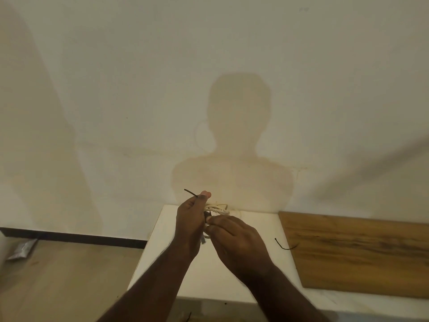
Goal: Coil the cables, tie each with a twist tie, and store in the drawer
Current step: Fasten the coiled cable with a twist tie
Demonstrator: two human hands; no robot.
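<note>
Left hand point(190, 219) has its thumb and fingertips pinched on a dark twist tie point(190, 193), and one end of that tie pokes up and to the left out of the pinch. Right hand point(234, 238) is curled in right next to it, fingertips pressed onto the same bundle, so both are gripping a coiled white cable point(217, 209). The loops of the coil stick out just past the knuckles, toward the wall, and a little plug end hangs down between the two palms. How far the tie actually goes around the coil I can't tell, the fingers cover it. All of this is held above the far edge of a white tabletop point(267, 231), roughly mid-way along that edge. A second twist tie point(285, 246) lies loose near the tabletop's right edge, with its tip overlapping the left edge of a wooden board point(362, 254) that sits flat to the right. Off to the left, lower down, there's a wooden floor with a silvery packet point(22, 249) on it near the dark skirting. The wall behind shows the person's shadow.
</note>
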